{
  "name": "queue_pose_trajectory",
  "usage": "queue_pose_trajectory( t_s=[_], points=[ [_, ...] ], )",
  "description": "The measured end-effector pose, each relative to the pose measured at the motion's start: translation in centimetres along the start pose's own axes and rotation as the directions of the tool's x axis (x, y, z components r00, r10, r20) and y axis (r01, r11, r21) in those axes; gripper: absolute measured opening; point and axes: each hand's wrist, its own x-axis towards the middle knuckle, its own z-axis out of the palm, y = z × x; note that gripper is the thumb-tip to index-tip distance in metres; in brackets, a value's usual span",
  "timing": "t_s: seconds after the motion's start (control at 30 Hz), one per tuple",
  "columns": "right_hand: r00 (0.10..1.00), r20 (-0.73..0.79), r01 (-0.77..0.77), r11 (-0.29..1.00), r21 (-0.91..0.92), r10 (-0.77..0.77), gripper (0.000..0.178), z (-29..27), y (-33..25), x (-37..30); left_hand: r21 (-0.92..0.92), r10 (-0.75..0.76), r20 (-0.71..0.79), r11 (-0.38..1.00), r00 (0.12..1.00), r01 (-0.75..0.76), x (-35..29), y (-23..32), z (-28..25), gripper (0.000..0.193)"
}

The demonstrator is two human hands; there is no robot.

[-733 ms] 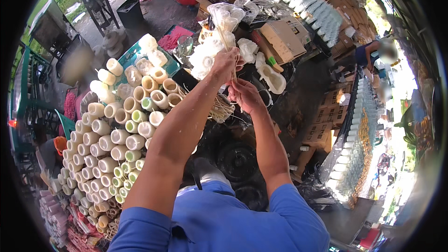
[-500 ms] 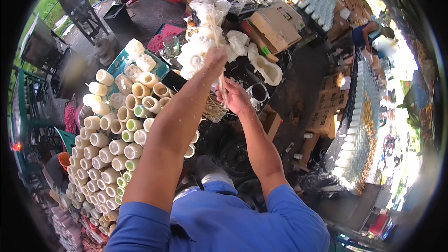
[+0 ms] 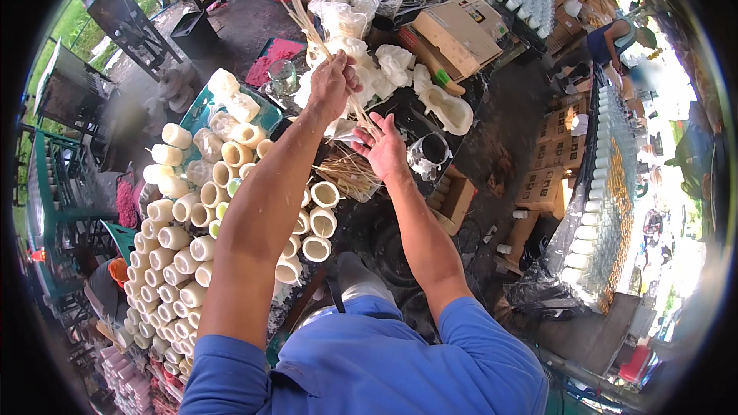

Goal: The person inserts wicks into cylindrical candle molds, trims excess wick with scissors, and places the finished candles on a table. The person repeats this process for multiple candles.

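My left hand (image 3: 330, 86) is closed round a bundle of thin, pale, straw-like strands (image 3: 307, 21), whose upper ends fan out beyond the fist. The bundle's lower end slants down toward my right hand (image 3: 382, 147), which is open with its fingers spread. Whether those fingers touch the strands I cannot tell. More loose strands (image 3: 347, 171) lie in a heap just below the hands. Beyond my left hand are white waxy lumps (image 3: 396, 64). Many hollow, cream-coloured wax-like cylinders (image 3: 324, 194) stand packed together at the left, a few tinged green.
A teal tray (image 3: 269, 117) holds some cylinders. A glass jar (image 3: 283, 77) stands by a pink-covered patch. At the right are a dark, wax-smeared pot (image 3: 428, 154), a white trough-shaped piece (image 3: 448, 111) and a cardboard box (image 3: 461, 34). Another person (image 3: 607, 42) bends over rows of glassware.
My left hand has moved up and left, lifting the strands' upper ends. My right hand's fingers have spread from a closer grip on the strands. The view has shifted slightly.
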Motion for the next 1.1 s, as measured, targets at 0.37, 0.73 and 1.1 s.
queue_pose_trajectory(
  t_s=[0.37,0.73,1.1],
  points=[
    [0.967,0.211,0.148,0.989,-0.027,-0.139,0.026,4.0,1.7,-2.0,-0.004,0.152,0.014,0.988,0.988,-0.152,-3.7,4.3,-0.1,0.024],
    [0.954,0.249,0.259,0.874,-0.412,-0.165,0.042,13.9,-4.0,-13.8,0.483,0.117,0.006,0.869,0.993,-0.106,-27.5,9.4,-2.3,0.024],
    [0.838,0.541,0.176,0.907,-0.382,0.065,0.021,23.0,-0.2,-23.4,0.566,0.092,-0.145,0.825,0.985,0.006,-45.8,8.7,-4.6,0.028]
  ],
)
